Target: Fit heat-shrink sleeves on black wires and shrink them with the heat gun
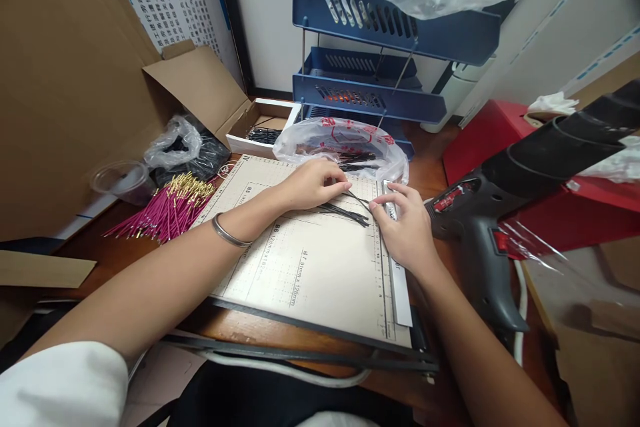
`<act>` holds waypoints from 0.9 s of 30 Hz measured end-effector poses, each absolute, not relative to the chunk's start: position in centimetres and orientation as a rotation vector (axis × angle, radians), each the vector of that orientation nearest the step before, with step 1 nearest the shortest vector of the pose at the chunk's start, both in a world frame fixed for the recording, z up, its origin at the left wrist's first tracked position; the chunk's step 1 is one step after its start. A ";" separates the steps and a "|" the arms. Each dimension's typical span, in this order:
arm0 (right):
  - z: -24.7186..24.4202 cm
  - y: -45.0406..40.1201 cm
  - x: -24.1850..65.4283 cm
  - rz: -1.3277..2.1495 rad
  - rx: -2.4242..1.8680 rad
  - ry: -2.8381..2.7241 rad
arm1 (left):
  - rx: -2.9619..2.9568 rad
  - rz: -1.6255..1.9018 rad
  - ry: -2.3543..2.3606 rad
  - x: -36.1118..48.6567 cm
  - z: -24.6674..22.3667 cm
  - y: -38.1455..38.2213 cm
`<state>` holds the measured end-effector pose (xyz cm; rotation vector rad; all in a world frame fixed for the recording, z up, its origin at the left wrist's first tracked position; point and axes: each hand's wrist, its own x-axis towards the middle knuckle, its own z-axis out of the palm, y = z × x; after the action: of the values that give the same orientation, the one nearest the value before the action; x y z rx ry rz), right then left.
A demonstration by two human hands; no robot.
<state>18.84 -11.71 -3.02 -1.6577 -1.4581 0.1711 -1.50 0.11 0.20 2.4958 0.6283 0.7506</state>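
Observation:
Between my two hands stretches a thin black strand (358, 198) that looks like cord or narrow tubing. My left hand (316, 184) pinches its far end between thumb and fingers. The fingertips of my right hand (406, 221) close on the near end, beside the ruler strip of a paper trimmer. Below my left hand, a small bundle of similar black strands (345, 215) lies on the cream trimmer board (330, 273), which is printed with size lines and scales. My left palm hides part of that bundle.
At left lies a pile of magenta strands with gold tips (165, 213). Behind the board are an opened carton (260, 121), a plastic bag (395, 163) with black strands, and blue tray shelves (370, 97). A grey heat gun (480, 213) and red box (470, 137) crowd the right.

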 end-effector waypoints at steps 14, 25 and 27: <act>-2.7 -11.8 18.7 0.235 -1.672 -1.449 | 2.528 0.758 0.607 -1.6 0.4 0.0; -2.4 -12.0 18.8 0.289 -1.672 -1.462 | 2.529 0.738 0.626 -1.6 0.7 0.0; -2.3 -12.0 18.8 0.300 -1.677 -1.457 | 2.531 0.735 0.627 -1.5 0.7 0.0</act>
<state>18.75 -12.00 -2.32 -1.6774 -1.4569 0.3004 -1.54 -0.01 0.66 2.5306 0.6269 0.7355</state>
